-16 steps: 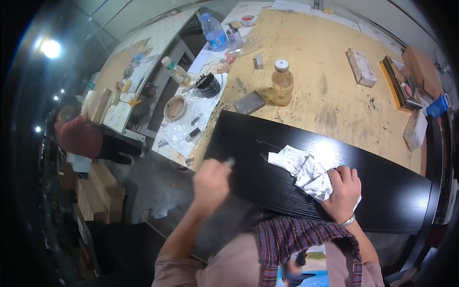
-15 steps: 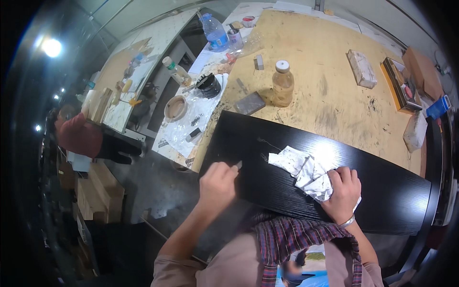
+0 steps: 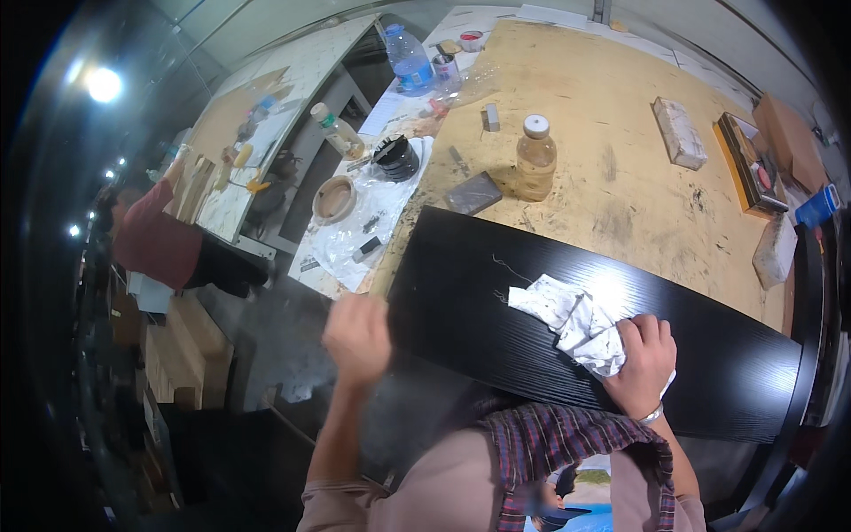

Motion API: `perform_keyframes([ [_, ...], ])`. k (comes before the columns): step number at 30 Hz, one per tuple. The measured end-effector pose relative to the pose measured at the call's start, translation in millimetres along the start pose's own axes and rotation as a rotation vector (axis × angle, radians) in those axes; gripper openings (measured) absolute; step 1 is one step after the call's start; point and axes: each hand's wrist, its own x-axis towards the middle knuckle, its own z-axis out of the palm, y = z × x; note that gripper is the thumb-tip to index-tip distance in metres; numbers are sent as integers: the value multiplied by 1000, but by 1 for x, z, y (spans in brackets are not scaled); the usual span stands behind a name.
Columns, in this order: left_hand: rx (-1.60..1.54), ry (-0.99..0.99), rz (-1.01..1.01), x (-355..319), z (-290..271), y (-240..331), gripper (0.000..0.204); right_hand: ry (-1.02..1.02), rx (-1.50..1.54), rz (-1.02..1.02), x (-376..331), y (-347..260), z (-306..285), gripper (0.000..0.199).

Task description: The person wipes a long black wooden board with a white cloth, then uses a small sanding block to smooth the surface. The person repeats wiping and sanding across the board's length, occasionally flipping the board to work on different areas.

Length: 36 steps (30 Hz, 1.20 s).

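Note:
A glossy black wood-grained board [image 3: 470, 266] lies in front of me, partly on the worktable. My right hand [image 3: 645, 362] is closed over a crumpled white rag [image 3: 576, 321] with dark smudges, which rests on the board's surface. Loose threads lie on the board beside the rag's left end. My left hand [image 3: 357, 337] is off the board's left end, fingers curled and slightly blurred; whatever they hold is hidden.
Beyond the board stand a white-capped bottle [image 3: 536, 160] and a grey block [image 3: 473, 193]. Left of them are a black jar [image 3: 395, 160], a round dish [image 3: 334, 199] and a large plastic bottle [image 3: 408, 60]. Another person [image 3: 155, 235] stands at a far-left table.
My left hand has moved left, off the board's left end; the small grey piece at its fingertips no longer shows. My right hand stays on the rag. The other person's arm reaches farther out.

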Motion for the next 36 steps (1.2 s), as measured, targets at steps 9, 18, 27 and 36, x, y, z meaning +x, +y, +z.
perform_keyframes([
  [9,63,-76,1,-12,9,4,4,-14,-10,-10,-1,1,0,32],
  [18,-26,-142,201,-14,27,41,3,14,0,-21,-2,2,3,33],
  [27,-218,-188,411,8,59,90,5,90,189,0,-4,16,-4,25],
  [36,-139,-102,274,74,104,50,4,310,327,369,-35,90,-60,26],
])
